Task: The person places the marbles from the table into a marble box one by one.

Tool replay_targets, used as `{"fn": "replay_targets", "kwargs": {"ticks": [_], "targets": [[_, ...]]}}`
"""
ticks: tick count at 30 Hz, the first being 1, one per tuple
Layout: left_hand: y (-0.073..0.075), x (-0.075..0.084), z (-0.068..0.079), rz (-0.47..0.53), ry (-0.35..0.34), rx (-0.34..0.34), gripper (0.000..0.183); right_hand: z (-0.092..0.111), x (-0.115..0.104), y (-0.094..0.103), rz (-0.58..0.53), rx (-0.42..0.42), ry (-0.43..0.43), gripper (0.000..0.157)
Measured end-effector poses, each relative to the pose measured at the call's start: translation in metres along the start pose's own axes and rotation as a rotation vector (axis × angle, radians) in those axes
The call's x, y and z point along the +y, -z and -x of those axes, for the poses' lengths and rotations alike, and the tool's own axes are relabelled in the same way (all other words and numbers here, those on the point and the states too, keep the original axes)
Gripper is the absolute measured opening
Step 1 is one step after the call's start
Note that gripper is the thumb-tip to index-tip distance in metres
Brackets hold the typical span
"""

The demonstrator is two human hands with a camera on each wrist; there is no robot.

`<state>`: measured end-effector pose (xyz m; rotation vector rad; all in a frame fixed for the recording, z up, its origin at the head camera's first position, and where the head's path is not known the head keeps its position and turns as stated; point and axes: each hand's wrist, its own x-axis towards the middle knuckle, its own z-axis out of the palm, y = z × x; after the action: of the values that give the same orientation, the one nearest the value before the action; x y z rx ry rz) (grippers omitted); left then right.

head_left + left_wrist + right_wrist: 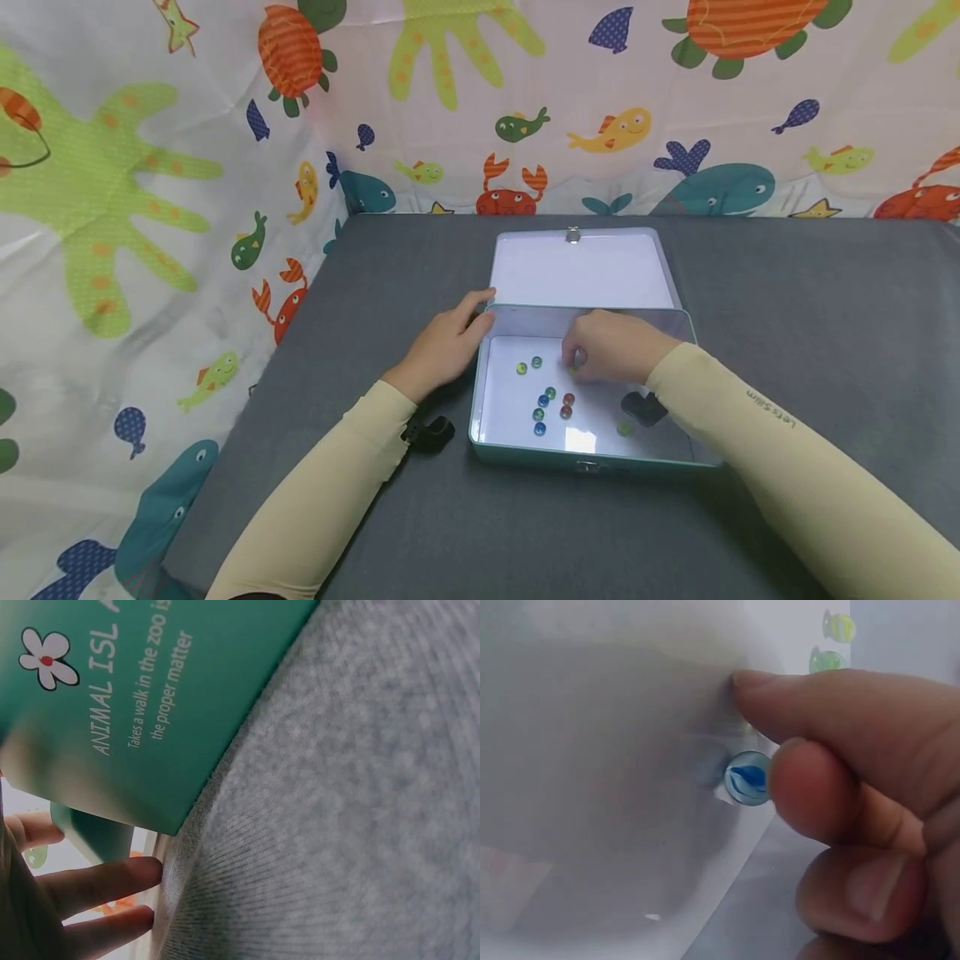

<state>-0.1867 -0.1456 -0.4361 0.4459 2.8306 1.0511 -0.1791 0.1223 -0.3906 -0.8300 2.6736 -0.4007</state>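
Observation:
A green metal box (480, 451) with a pale inside stands with its hinged lid (585, 268) laid back. Several glass marbles (540, 428) in blue, green, yellow-green and red lie on its floor. My right hand (618, 343) reaches inside near the back wall, fingers curled downward. In the right wrist view, a clear marble with a blue swirl (748, 778) sits right at a fingertip; I cannot tell whether it is pinched. My left hand (442, 346) rests at the box's back left corner, fingers extended, touching the rim near the lid.
The box stands on a grey cloth-covered table (405, 258). A curtain (450, 92) printed with sea animals hangs behind and along the left. Black wrist straps show at the left wrist (429, 435) and right wrist (643, 408), the latter over the box.

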Motion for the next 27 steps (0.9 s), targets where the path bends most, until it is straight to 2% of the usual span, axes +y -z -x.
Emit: {"fn": "replay_targets", "kwargs": {"ticks": [7,12,19,27], "targets": [[-0.001,-0.004,0.002,0.012,0.013,-0.003,0.056,-0.002,-0.002,-0.003,0.012,-0.001,0.008,0.021],[-0.001,-0.008,0.004,0.017,0.012,0.009,0.056,-0.005,-0.004,0.001,-0.026,0.017,0.013,0.021],[0.001,-0.01,0.004,0.016,0.016,0.014,0.056,-0.005,-0.004,0.007,-0.103,0.107,0.066,0.013],[-0.003,-0.012,0.005,0.02,0.019,0.009,0.057,0.003,-0.002,0.013,-0.251,0.287,0.085,0.021]]}}
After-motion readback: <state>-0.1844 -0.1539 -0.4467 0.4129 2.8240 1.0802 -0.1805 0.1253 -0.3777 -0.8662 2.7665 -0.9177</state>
